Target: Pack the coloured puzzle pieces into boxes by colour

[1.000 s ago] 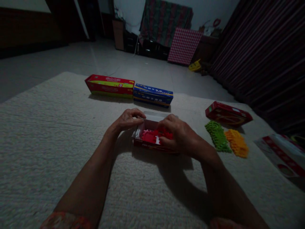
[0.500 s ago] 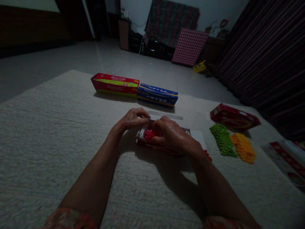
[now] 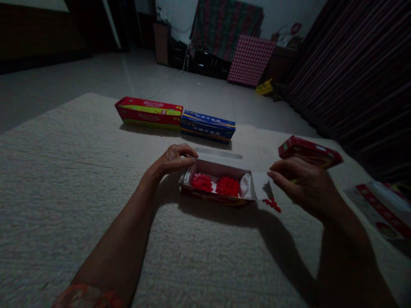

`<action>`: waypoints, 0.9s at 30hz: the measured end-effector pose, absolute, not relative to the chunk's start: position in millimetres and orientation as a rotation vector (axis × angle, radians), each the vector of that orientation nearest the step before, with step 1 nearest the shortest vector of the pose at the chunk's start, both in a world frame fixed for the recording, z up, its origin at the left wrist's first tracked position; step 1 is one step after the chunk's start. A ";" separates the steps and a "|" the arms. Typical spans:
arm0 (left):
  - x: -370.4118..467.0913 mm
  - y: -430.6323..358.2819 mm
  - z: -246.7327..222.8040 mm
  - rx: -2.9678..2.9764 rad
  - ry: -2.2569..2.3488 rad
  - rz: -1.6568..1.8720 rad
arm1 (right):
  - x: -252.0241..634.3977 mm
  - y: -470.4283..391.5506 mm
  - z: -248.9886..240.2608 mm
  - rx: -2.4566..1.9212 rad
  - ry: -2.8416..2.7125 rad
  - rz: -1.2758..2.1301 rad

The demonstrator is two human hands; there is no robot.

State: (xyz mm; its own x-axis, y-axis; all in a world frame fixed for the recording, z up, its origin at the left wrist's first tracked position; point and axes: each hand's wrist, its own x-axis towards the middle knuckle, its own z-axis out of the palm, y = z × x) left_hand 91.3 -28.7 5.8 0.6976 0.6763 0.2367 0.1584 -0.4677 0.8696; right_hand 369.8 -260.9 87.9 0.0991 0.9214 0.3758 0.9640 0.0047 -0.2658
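Observation:
An open, dark red cardboard box (image 3: 215,198) sits on the pale quilted cover, its inside white. Two clusters of toothed red pieces, the left cluster (image 3: 202,183) and the right cluster (image 3: 227,186), lie in it. White crumpled lining (image 3: 246,186) shows at its ends. My left hand (image 3: 175,160) grips the box's far left corner between thumb and fingers. Beyond the right side flap (image 3: 259,188), my right hand (image 3: 305,184) hovers with thumb and forefinger curved, tips close; I see nothing between them. Small red pieces (image 3: 272,205) lie beside the flap.
A red and yellow-green box (image 3: 149,114) and a blue box (image 3: 208,126) stand end to end further back. Another red box (image 3: 310,150) is behind my right hand. At the far right is a white and red package (image 3: 380,214). A checked cloth (image 3: 250,60) hangs beyond.
My right hand has come out of the box and moved right, past the side flap, uncovering the red clusters. My left hand keeps its hold at the corner. The view has shifted slightly.

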 end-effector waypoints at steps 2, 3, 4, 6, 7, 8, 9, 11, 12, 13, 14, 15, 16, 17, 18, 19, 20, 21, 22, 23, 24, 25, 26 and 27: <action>91.3 -29.1 5.8 2.001 0.644 0.716 | 390.8 -277.7 72.1 -2.092 -1.821 -0.025; 91.4 -29.1 5.7 2.004 0.654 0.719 | 398.8 -285.5 62.7 -2.184 -1.809 0.038; 91.4 -29.0 5.6 2.007 0.666 0.716 | 404.8 -292.5 53.0 -2.265 -1.798 0.102; 91.6 -28.5 5.7 1.999 0.682 0.717 | 411.1 -303.0 35.0 -2.352 -1.801 0.201; 91.7 -28.4 5.9 1.997 0.683 0.714 | 412.0 -306.2 27.5 -2.370 -1.812 0.235; 91.8 -28.3 6.3 1.996 0.683 0.712 | 411.8 -308.0 21.3 -2.378 -1.826 0.265; 91.8 -28.5 6.7 1.998 0.683 0.710 | 411.1 -308.6 16.4 -2.388 -1.839 0.293; 91.9 -29.2 7.7 2.001 0.683 0.709 | 409.2 -307.0 9.4 -2.419 -1.850 0.344; 91.9 -29.7 8.0 2.001 0.682 0.712 | 408.4 -305.4 6.9 -2.433 -1.851 0.361; 92.0 -30.1 8.2 2.000 0.682 0.716 | 407.8 -303.6 4.9 -2.443 -1.851 0.366; 92.0 -30.4 8.2 2.000 0.683 0.719 | 407.4 -301.9 3.1 -2.447 -1.851 0.357; 92.1 -30.7 8.1 2.001 0.684 0.721 | 407.4 -300.5 1.9 -2.448 -1.852 0.347; 92.1 -30.8 8.0 2.002 0.686 0.722 | 407.6 -299.5 1.2 -2.446 -1.851 0.342; 92.0 -30.9 7.8 2.002 0.688 0.722 | 408.3 -299.1 1.5 -2.444 -1.845 0.337; 92.0 -30.8 7.5 2.001 0.688 0.722 | 409.3 -299.1 3.1 -2.444 -1.828 0.323; 91.9 -30.6 7.3 1.999 0.686 0.723 | 410.6 -299.6 6.1 -2.441 -1.806 0.298; 91.8 -30.3 7.0 1.995 0.681 0.725 | 412.1 -300.3 10.8 -2.433 -1.779 0.256; 91.7 -29.9 6.7 1.993 0.676 0.728 | 413.4 -301.2 17.3 -2.414 -1.756 0.195; 91.6 -29.5 6.3 1.993 0.669 0.729 | 413.9 -301.8 25.3 -2.379 -1.742 0.116; 91.6 -28.9 5.9 1.994 0.664 0.729 | 413.1 -302.0 34.7 -2.329 -1.743 0.030; 91.5 -28.4 5.5 1.996 0.661 0.727 | 410.4 -301.5 45.0 -2.270 -1.755 -0.051; 91.5 -27.9 5.1 1.999 0.659 0.724 | 405.5 -300.1 55.6 -2.206 -1.773 -0.121; 91.5 -27.6 4.9 2.002 0.659 0.721 | 398.3 -297.7 65.9 -2.142 -1.795 -0.173; 91.4 -27.4 4.7 2.004 0.660 0.718 | 388.8 -294.1 75.3 -2.085 -1.818 -0.193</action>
State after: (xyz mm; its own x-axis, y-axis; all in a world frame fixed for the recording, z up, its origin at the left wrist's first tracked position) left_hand 91.4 -27.4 4.7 0.6913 0.6842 0.2325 0.1743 -0.4701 0.8652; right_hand 388.8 -294.1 75.3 0.1597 0.9276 0.3376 0.9779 -0.1020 -0.1824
